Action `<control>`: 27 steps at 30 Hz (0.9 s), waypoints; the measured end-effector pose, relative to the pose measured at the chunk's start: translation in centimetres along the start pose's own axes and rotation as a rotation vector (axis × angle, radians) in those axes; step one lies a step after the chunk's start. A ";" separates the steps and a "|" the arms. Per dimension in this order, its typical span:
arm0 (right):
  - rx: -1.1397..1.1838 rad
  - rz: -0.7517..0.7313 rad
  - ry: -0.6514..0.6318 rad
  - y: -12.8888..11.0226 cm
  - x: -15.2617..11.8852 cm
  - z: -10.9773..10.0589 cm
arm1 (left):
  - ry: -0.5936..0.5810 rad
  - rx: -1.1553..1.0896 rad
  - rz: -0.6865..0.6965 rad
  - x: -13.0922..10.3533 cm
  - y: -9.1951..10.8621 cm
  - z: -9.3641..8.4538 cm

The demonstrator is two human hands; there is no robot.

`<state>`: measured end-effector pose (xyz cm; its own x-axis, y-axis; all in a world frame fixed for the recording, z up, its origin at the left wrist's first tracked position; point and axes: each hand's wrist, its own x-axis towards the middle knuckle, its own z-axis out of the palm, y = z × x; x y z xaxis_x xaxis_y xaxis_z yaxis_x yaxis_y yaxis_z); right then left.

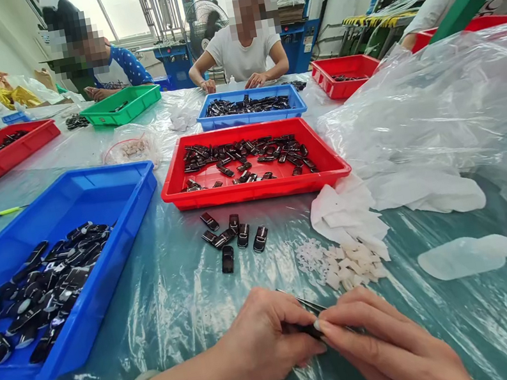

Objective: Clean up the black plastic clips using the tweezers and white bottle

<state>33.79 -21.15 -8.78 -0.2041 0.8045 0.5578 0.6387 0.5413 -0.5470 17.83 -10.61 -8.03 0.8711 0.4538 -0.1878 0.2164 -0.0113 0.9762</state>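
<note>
My left hand [271, 336] is closed around a small black part [310, 328], which is mostly hidden by the fingers. Touching the same part from the right, my right hand [380, 337] pinches a small white piece [317, 324] at its fingertips. Thin metal tweezers [309, 304] stick out between the two hands; which hand holds them I cannot tell. Several glossy black parts [243, 236] lie on the table ahead of my hands. Beyond the right hand there is a pile of whitish pieces [354, 266] beside small clear bits [312, 258].
A red tray [258, 190] of black parts stands ahead, a large blue tray [111, 240] at the left. A crumpled white cloth [345, 213], a translucent bottle [469, 256] and plastic sheeting [452, 98] lie at the right. People sit across the table [167, 314].
</note>
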 end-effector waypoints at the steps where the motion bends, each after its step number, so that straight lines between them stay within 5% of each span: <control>1: -0.013 0.005 0.006 -0.1 0.1 0.0 | 0.006 -0.001 -0.003 0.0 0.0 0.0; 21: 0.041 0.043 -0.039 -0.2 1.2 -0.2 | 0.002 -0.011 -0.028 0.2 -0.2 0.2; 27: -0.247 0.147 0.024 1.2 2.9 -1.3 | -0.008 -0.139 -0.162 0.2 0.2 0.2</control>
<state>34.95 -18.46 -7.01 -0.0802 0.8620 0.5005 0.8222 0.3411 -0.4557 18.14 -10.66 -7.90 0.8337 0.4324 -0.3436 0.2910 0.1847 0.9387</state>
